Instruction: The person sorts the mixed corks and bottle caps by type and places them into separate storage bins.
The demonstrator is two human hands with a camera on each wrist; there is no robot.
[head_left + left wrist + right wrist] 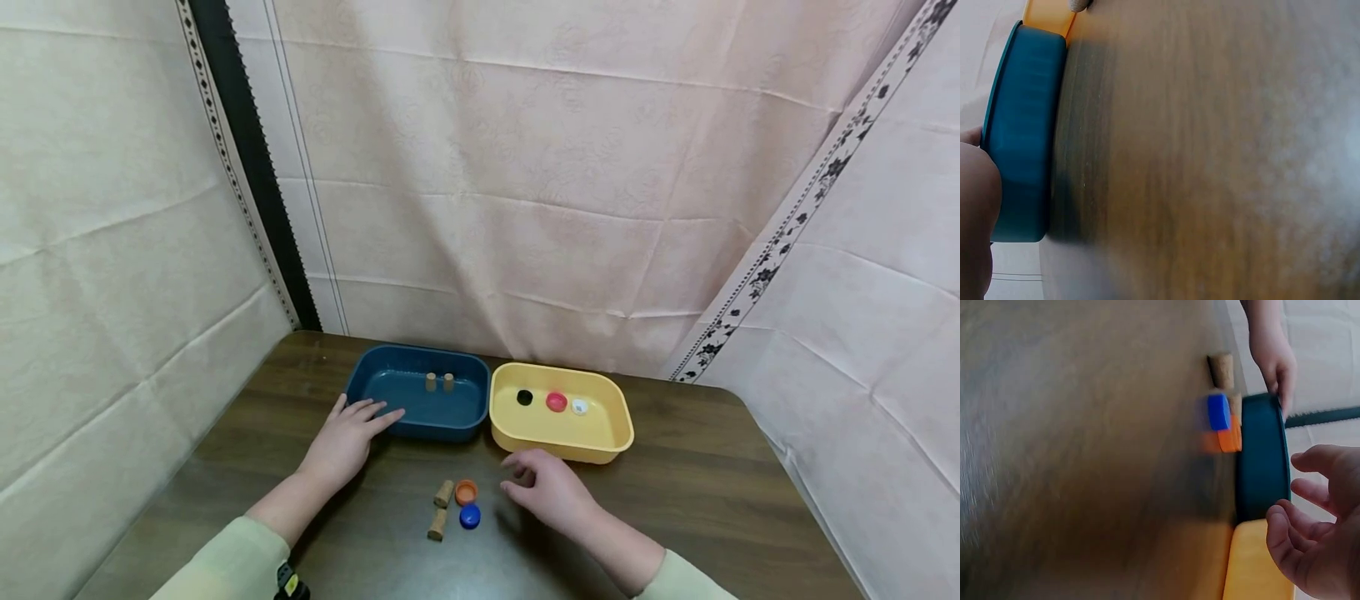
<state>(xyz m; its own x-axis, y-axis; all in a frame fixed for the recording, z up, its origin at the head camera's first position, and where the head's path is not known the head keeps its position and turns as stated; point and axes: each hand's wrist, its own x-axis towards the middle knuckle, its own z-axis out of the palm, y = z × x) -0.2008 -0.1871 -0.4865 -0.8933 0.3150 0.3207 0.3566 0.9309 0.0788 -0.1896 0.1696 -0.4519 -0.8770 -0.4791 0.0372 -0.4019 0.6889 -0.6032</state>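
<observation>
My left hand [343, 443] lies over the front left rim of the blue tray [472, 423], fingers spread and holding nothing. Two small corks [431, 382] stand in that tray. Just before the yellow tray [600, 450], my right hand [551, 492] hovers over the table with loosely bent fingers; the right wrist view shows no object between them. To its left on the table are two lying corks [443, 493], an orange bottle cap [466, 492] and a blue bottle cap [470, 516]. Inside the yellow tray lie a black cap [524, 397], a red cap [557, 402] and a white cap [580, 407].
Both trays stand side by side near the back of a dark wooden table [690, 467]. A pale cloth [525, 208] hangs behind, with more cloth at the left and right sides. A dark band [258, 150] runs down the left back corner.
</observation>
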